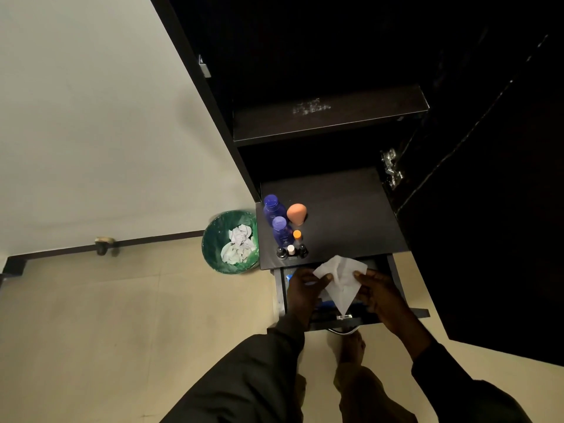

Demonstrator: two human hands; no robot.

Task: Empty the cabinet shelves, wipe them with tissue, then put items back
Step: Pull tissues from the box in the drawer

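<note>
head view left much in darkness: the upper part of the tall dark wooden cabinet (329, 123) was nearly black, and the contents of the open dark drawer (406, 314) under the hands were hard to make out beyond a blue patch. the thin white creased tissue sheet (340, 277) sat at about 6 o'clock from the lower shelf, over the drawer; its long axis ran roughly 12 to 6 o'clock, broad edge up, tapering to a point toward 6 o'clock. the left hand (305, 290) pinched its left edge with thumb and curled fingers, and the right hand (377, 293) pinched its right edge likewise. at 11 o'clock from the tissue stood two translucent purple plastic bottles (276, 216), a peach egg-shaped sponge (296, 213) and small dark bottles (291, 251). a round green wastebasket (210, 239) holding crumpled paper stood at 9 o'clock.
</note>
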